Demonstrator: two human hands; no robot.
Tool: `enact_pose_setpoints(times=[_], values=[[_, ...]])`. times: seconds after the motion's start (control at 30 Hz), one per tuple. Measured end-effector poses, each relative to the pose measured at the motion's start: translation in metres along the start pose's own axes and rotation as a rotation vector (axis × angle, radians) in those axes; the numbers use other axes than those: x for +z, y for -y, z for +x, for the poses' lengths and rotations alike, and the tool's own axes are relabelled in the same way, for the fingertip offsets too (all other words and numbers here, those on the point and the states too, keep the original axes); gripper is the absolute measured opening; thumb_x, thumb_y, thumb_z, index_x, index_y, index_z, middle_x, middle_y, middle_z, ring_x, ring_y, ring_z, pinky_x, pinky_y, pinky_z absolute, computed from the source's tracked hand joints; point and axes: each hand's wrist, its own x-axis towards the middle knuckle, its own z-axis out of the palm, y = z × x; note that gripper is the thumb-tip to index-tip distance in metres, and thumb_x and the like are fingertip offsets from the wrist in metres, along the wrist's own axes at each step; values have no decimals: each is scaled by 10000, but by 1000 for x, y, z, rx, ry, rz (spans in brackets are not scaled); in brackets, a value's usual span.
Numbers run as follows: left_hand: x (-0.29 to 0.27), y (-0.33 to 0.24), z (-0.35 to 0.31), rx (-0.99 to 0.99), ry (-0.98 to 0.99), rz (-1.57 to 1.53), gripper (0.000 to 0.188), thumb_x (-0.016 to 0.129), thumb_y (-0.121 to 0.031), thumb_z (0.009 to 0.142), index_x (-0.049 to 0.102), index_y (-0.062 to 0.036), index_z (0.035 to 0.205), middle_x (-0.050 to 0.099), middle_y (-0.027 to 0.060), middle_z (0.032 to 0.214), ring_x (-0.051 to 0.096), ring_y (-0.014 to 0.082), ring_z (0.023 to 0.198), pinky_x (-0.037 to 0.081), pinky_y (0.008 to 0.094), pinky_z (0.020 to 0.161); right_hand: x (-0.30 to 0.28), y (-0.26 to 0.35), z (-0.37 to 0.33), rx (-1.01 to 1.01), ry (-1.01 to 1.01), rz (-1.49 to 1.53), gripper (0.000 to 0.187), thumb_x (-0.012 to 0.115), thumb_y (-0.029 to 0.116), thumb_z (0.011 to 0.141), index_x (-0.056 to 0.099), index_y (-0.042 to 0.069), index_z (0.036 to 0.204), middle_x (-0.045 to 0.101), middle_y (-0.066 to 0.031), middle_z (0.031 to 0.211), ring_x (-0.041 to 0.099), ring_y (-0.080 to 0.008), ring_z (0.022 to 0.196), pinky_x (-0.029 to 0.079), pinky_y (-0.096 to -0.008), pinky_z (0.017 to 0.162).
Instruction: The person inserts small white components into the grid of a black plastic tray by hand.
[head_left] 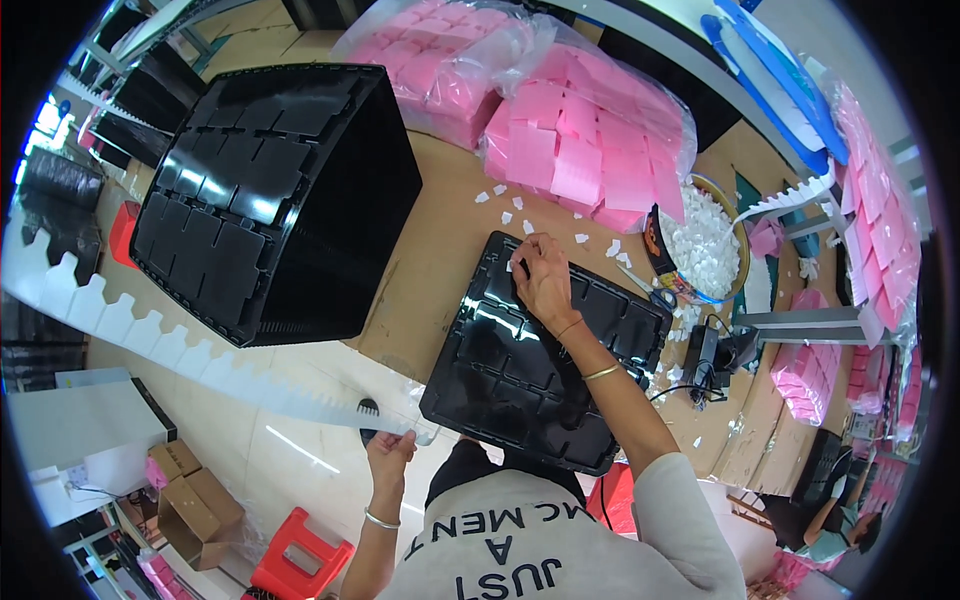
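head view: pinching white notched strip point(230, 380) in left hand point(390, 456); curling right hand point(546, 280) over glossy black panelled tray point(500, 378), cannot tell whether gripping; seemingly underway, with strip remaining.

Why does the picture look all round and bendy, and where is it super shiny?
Head view: the fisheye lens bends straight edges and leaves dark corners; also head view: white glare on the stack and tray, plus a bright streak on the floor.

A workshop for assembly, shown by its cardboard-covered workbench point(440, 200), black plastic tray point(510, 385), bagged pink pieces point(590, 130) and tub of white bits point(657, 245).
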Motion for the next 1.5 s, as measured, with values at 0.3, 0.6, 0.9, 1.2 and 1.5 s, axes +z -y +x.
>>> enact_pose_setpoints(times=[0.3, 0.6, 0.9, 1.2, 1.5], values=[[26, -42, -8, 41, 70, -70, 62, 672, -3, 919, 645, 4, 974, 655, 49, 784, 567, 102, 613, 418, 213, 541, -17, 0, 8, -35, 189, -74, 79, 670, 22, 783, 645, 40, 856, 627, -151, 868, 645, -337, 849, 520, -439, 719], [66, -122, -9, 84, 276, -182, 153, 679, -2, 918, 643, 20, 1066, 677, 50, 850, 590, 87, 658, 409, 197, 542, -44, 9, -18, 354, -69, 436, 219, 481, 6, 968, 596, -16, 1152, 683, -102, 877, 676, -175, 697, 569, -290, 656], [83, -180, 18, 193, 748, 71, 213, 727, 15, 871, 658, 3, 1073, 723, 86, 938, 681, 122, 837, 541, 226, 748, -52, 99, -109, 346, 1196, 1333, 305, 527, 269, 1052, 662, -3, 1030, 663, -50, 981, 602, -109, 858, 492, -290, 818], [49, -149, 72, 270, 1039, 651, 132, 783, -2, 782, 730, -12, 903, 697, 44, 874, 657, 127, 800, 512, 281, 760, -41, 104, -177, 645, 944, 1036, 236, 558, 214, 1042, 657, 0, 1041, 637, 6, 937, 548, -56, 865, 474, -228, 774], [50, -131, 80, 556, 1012, 859, 166, 797, -77, 738, 735, -15, 879, 586, 96, 868, 583, 249, 813, 459, 343, 743, -24, 149, -185, 598, 495, 228, 299, 767, 341, 826, 684, 60, 767, 640, -80, 656, 630, -235, 587, 495, -356, 576]])
